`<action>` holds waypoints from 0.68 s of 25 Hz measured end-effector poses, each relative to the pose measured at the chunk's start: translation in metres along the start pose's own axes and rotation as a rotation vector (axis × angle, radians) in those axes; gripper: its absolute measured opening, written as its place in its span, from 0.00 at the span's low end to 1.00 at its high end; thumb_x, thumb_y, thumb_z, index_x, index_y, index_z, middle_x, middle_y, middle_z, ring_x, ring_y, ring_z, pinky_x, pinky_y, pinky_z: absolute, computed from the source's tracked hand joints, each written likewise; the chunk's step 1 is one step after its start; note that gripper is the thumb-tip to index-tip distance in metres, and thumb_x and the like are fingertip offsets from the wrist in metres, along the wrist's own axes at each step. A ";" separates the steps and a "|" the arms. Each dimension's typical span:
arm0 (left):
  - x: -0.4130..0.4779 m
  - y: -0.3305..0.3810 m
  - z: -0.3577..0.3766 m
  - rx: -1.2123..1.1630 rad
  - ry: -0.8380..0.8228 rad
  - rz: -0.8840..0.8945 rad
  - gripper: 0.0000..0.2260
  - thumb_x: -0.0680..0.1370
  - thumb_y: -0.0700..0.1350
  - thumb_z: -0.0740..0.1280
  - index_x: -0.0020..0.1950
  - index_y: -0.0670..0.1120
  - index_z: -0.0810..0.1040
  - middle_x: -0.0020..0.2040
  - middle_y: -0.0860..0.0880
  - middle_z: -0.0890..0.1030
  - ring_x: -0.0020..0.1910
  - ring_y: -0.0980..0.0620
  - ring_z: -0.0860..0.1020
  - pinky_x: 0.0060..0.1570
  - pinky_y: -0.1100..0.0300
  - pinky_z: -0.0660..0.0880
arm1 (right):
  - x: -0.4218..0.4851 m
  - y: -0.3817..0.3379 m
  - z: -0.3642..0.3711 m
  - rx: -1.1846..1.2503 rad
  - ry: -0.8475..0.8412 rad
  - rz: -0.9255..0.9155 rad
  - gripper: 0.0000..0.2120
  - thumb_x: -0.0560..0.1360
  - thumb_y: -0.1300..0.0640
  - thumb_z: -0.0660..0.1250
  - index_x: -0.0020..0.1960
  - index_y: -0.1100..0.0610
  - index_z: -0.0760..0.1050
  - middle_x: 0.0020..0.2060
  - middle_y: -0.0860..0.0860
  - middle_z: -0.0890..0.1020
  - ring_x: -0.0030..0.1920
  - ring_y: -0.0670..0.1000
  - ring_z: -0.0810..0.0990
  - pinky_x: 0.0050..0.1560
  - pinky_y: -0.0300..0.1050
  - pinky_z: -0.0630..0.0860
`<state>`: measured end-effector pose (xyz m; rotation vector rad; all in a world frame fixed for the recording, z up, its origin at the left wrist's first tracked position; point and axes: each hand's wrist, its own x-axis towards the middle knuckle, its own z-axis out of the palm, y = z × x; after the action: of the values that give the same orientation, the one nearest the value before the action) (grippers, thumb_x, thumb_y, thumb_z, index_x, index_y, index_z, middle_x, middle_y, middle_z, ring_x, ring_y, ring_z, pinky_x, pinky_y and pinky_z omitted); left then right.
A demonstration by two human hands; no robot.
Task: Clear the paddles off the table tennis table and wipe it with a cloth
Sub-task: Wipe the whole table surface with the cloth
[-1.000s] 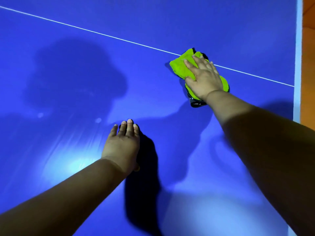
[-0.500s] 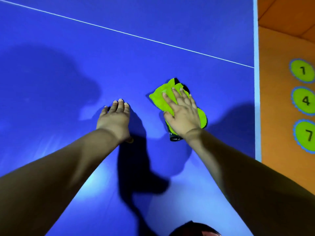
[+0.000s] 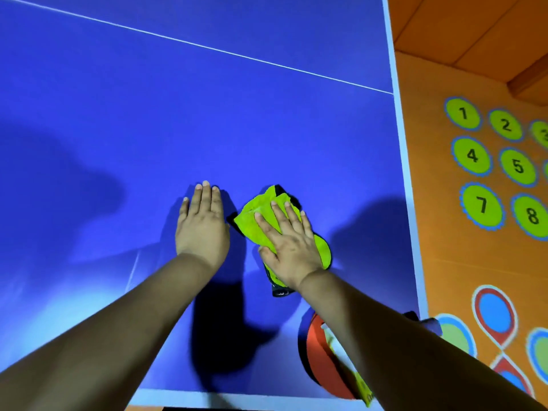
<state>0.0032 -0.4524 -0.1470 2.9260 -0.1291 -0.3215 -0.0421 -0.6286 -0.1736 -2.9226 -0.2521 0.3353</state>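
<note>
Right hand [image 3: 292, 247]: flat, fingers straight and a bit apart, pressing down on the cloth.
Left hand [image 3: 201, 229]: flat on the bare table just beside the cloth, fingers straight and close together, holding nothing.
Done: the wiping looks under way.
Left: a red paddle [image 3: 315, 351], or what looks like one, lies at the near right corner, partly under the arm. More table to wipe too.
Cloth [image 3: 250, 228]: bright green with dark edges, bunched up, on the blue table [image 3: 207, 114] near its right side.
</note>
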 end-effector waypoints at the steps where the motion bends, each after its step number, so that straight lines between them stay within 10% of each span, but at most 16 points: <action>1: -0.009 0.000 0.000 -0.007 0.001 0.008 0.28 0.80 0.45 0.55 0.76 0.41 0.45 0.77 0.44 0.45 0.76 0.49 0.43 0.72 0.54 0.42 | -0.011 -0.007 0.000 0.011 -0.017 -0.001 0.34 0.71 0.40 0.44 0.77 0.40 0.49 0.78 0.47 0.46 0.77 0.52 0.41 0.74 0.52 0.34; 17: 0.073 0.070 -0.014 -0.143 -0.110 0.015 0.39 0.76 0.59 0.62 0.76 0.42 0.48 0.77 0.44 0.48 0.76 0.50 0.45 0.72 0.54 0.41 | 0.109 0.109 -0.051 0.017 -0.036 -0.133 0.35 0.67 0.38 0.45 0.76 0.37 0.51 0.77 0.41 0.49 0.77 0.46 0.42 0.75 0.46 0.37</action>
<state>0.0729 -0.5260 -0.1342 2.7652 -0.1379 -0.4697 0.0903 -0.7223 -0.1697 -2.8663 -0.4444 0.3669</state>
